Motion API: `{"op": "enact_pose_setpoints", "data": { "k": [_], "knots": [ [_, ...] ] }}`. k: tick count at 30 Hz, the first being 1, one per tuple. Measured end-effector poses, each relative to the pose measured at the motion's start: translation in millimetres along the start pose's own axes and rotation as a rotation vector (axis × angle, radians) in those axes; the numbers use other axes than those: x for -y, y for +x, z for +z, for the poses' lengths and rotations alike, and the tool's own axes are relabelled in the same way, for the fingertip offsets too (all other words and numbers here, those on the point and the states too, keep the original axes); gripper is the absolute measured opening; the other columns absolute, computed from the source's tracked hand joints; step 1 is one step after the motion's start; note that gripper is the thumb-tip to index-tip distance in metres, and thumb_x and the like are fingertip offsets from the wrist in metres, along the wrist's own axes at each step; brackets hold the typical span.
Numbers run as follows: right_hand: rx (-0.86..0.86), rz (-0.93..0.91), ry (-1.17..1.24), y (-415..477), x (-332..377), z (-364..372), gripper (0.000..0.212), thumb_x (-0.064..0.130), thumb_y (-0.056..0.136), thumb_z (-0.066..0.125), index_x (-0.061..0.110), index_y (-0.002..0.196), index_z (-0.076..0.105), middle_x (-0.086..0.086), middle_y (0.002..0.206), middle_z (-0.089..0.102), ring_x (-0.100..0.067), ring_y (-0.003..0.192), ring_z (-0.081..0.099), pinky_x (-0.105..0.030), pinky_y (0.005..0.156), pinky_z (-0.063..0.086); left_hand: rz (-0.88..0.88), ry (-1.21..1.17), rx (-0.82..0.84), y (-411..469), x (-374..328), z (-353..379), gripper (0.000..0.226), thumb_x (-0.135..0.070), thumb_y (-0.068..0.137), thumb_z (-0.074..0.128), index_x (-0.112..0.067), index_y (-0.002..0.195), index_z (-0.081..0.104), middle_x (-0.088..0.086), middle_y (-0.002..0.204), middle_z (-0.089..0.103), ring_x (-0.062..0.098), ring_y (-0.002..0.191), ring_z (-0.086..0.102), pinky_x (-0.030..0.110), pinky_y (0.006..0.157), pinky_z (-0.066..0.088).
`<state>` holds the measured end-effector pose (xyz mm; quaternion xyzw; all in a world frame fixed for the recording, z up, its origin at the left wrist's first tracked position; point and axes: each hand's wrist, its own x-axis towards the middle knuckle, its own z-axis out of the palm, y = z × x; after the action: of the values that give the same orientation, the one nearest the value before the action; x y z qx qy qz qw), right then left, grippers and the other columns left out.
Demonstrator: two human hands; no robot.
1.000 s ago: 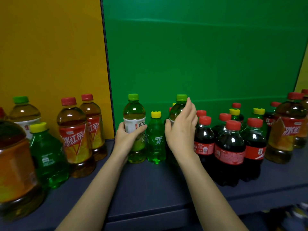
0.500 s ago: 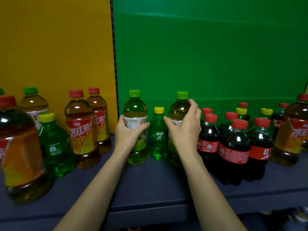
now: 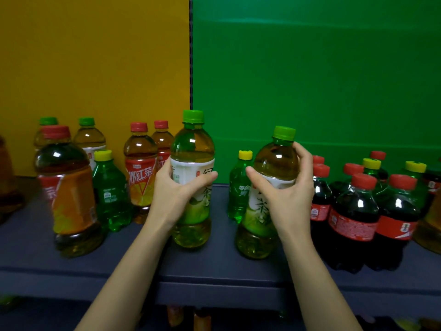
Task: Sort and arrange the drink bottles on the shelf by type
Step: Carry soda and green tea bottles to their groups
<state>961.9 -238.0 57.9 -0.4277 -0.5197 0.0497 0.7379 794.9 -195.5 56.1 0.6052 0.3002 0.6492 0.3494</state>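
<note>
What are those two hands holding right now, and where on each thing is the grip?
Left hand and right hand each grip a green-capped tea bottle, left and right, around the white label.

- We see 2 green-tea bottles with green caps and white-and-green labels: one (image 3: 192, 177) at 12 o'clock centre, upright; the other (image 3: 269, 194) at its 3 o'clock, tilted slightly right.
- A small green soda bottle (image 3: 239, 187) with a yellow cap stands between them, further back.
- At 9 o'clock stand red-capped iced-tea bottles (image 3: 140, 173), another green soda (image 3: 109, 189) and 2 green-capped tea bottles (image 3: 88, 137) behind.
- At 3 o'clock we see a cluster of dark cola bottles (image 3: 353, 220) with red caps and labels, yellow-capped green sodas (image 3: 371, 167) behind them.
- All rest on the dark shelf (image 3: 214, 266).
</note>
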Motion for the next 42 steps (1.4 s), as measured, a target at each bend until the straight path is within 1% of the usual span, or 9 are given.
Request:
{"op": "enact_pose_setpoints", "data": {
  "k": [3, 8, 12, 18, 23, 28, 32, 36, 42],
  "knots": [
    [0.062, 0.028, 0.096, -4.5, 5.1, -2.4, 0.069, 0.019, 0.064, 0.083, 0.032, 0.118, 0.042, 0.018, 0.109, 0.055, -0.001, 0.102, 0.057, -0.015, 0.088, 0.044, -0.025, 0.013, -0.047, -16.0, -11.1, -16.8, 0.065, -0.040, 0.042, 0.080, -0.025, 0.103, 0.061, -0.005, 0.097, 0.070, 0.011, 0.088, 0.067, 0.021, 0.068, 0.054],
    [0.142, 0.172, 0.305, -17.4, 7.7, 5.9, 0.072, 0.025, 0.052, 0.088, 0.022, 0.115, 0.054, 0.000, 0.109, 0.066, -0.016, 0.098, 0.065, -0.037, 0.089, 0.052, -0.004, 0.059, -0.133, -48.2, -28.0, -52.8, 0.061, -0.039, 0.043, 0.079, -0.028, 0.101, 0.063, -0.005, 0.098, 0.072, 0.014, 0.092, 0.068, 0.028, 0.073, 0.056],
    [0.233, 0.197, 0.452, -29.7, 18.1, 24.3, 0.082, 0.036, 0.049, 0.081, 0.012, 0.122, 0.053, -0.004, 0.105, 0.068, -0.016, 0.092, 0.067, -0.029, 0.080, 0.054, -0.006, 0.120, -0.249, -71.0, -38.8, -89.4, 0.069, -0.038, 0.042, 0.081, -0.017, 0.106, 0.065, 0.003, 0.100, 0.072, 0.022, 0.094, 0.069, 0.039, 0.077, 0.054],
    [0.369, 0.158, 0.535, -59.7, 42.0, 76.2, 0.077, 0.036, 0.058, 0.077, 0.011, 0.126, 0.049, -0.005, 0.110, 0.065, -0.018, 0.100, 0.065, -0.036, 0.088, 0.053, -0.005, 0.217, -0.442, -102.9, -51.8, -154.4, 0.068, -0.037, 0.043, 0.080, -0.016, 0.105, 0.065, 0.002, 0.097, 0.073, 0.022, 0.091, 0.069, 0.044, 0.078, 0.055],
    [0.417, 0.166, 0.603, -91.2, 63.7, 125.4, 0.078, 0.036, 0.058, 0.076, 0.013, 0.127, 0.048, 0.001, 0.109, 0.065, -0.011, 0.099, 0.065, -0.023, 0.081, 0.053, -0.004, 0.248, -0.570, -121.0, -60.6, -216.1, 0.066, -0.038, 0.041, 0.081, -0.020, 0.103, 0.065, 0.002, 0.095, 0.072, 0.026, 0.092, 0.068, 0.046, 0.080, 0.054],
    [0.415, 0.164, 0.606, -125.8, 90.8, 181.3, 0.077, 0.035, 0.057, 0.080, 0.024, 0.127, 0.048, 0.002, 0.117, 0.062, -0.013, 0.108, 0.061, -0.043, 0.094, 0.050, 0.002, 0.295, -0.599, -130.8, -75.5, -284.5, 0.062, -0.040, 0.039, 0.079, -0.025, 0.097, 0.064, 0.000, 0.092, 0.072, 0.024, 0.090, 0.068, 0.042, 0.078, 0.055],
    [0.398, 0.158, 0.594, -157.3, 116.3, 234.1, 0.072, 0.036, 0.057, 0.080, 0.037, 0.120, 0.045, 0.009, 0.116, 0.061, -0.007, 0.108, 0.060, -0.040, 0.096, 0.049, 0.011, 0.354, -0.557, -136.7, -87.8, -348.7, 0.057, -0.041, 0.041, 0.079, -0.028, 0.094, 0.065, -0.003, 0.092, 0.073, 0.019, 0.088, 0.069, 0.037, 0.075, 0.055],
    [0.373, 0.146, 0.552, -190.2, 139.3, 283.1, 0.077, 0.040, 0.057, 0.081, 0.039, 0.123, 0.041, 0.008, 0.125, 0.055, -0.006, 0.117, 0.053, -0.036, 0.101, 0.045, 0.018, 0.371, -0.548, -141.4, -93.4, -410.2, 0.057, -0.041, 0.040, 0.078, -0.030, 0.094, 0.064, -0.009, 0.090, 0.073, 0.011, 0.084, 0.069, 0.022, 0.064, 0.056],
    [0.410, 0.127, 0.592, -222.7, 162.7, 345.8, 0.063, 0.026, 0.063, 0.082, 0.043, 0.110, 0.043, 0.016, 0.110, 0.057, 0.005, 0.102, 0.058, -0.012, 0.083, 0.046, 0.004, 0.391, -0.575, -137.2, -97.7, -481.7, 0.059, -0.046, 0.040, 0.076, -0.033, 0.095, 0.061, -0.015, 0.087, 0.070, 0.003, 0.083, 0.067, 0.018, 0.062, 0.054]
  ]
}}
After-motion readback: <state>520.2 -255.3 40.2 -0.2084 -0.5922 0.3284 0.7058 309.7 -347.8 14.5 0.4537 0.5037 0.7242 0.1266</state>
